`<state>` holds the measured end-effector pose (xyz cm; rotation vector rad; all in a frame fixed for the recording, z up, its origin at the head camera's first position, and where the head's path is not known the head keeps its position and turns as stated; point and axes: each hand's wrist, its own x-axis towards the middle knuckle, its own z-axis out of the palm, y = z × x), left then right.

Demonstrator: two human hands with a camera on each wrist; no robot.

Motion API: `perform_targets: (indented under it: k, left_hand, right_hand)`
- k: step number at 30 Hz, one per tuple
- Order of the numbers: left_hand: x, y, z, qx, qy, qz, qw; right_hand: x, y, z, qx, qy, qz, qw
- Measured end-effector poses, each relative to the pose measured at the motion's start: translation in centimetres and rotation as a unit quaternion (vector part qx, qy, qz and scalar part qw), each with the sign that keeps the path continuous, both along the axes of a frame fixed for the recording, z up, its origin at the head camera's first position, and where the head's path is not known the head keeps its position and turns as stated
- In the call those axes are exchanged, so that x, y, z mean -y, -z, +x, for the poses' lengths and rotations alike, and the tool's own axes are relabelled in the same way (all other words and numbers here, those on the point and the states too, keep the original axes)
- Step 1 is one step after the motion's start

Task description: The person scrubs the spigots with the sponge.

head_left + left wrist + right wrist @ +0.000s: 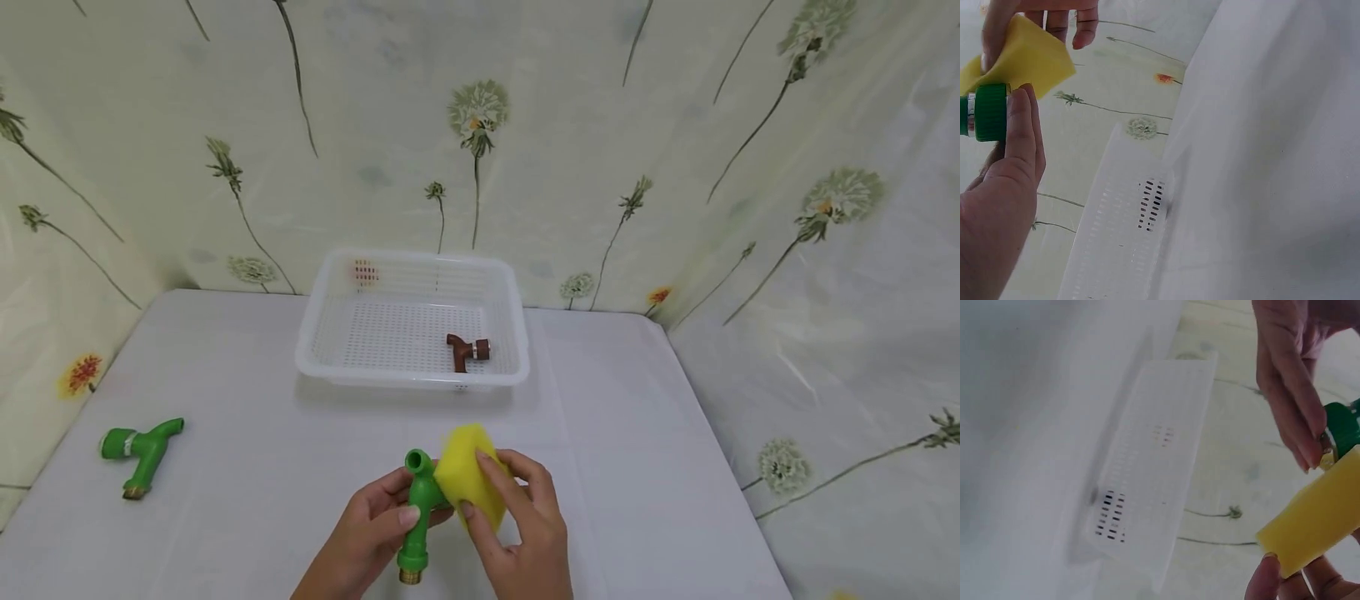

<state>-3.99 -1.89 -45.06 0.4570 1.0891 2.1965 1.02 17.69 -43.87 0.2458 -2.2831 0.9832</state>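
Note:
Low in the head view, my left hand (375,521) holds a green tap (422,508), thumb on its body and fingers behind it. The tap stands nearly upright, its brass threaded end down and its round open mouth up. My right hand (528,521) grips a yellow sponge (471,475) between thumb and fingers, against the tap's right side. In the left wrist view the sponge (1029,59) bends beside the tap's green knob (991,112). The right wrist view shows the sponge (1313,519) close to the knob, with part of the tap out of frame.
A white perforated basket (411,377) stands at the back of the white-covered table (637,467), with a brown tap (461,354) inside. At the left lies another green tap (146,454). Flower-printed cloth (375,125) hangs behind and beside the table.

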Motion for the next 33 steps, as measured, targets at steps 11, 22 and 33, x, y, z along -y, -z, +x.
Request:
perform_targets:
  k: [11,22,33]
  left_hand:
    - [0.1,-0.4,-0.2,-0.007,-0.004,-0.013,0.9999]
    - [0.1,-0.3,0.0,0.036,-0.021,-0.051,0.9979]
    - [0.1,-0.2,-0.1,-0.003,-0.037,0.016,0.9992]
  right_hand:
    - [-0.6,-0.8,0.6,0.007,0.033,-0.02,0.999]
    - [2.2,-0.8,0.9,-0.09,-0.027,0.02,0.995]
    - [0.1,0.2,0.6,-0.03,0.058,0.007,0.998]
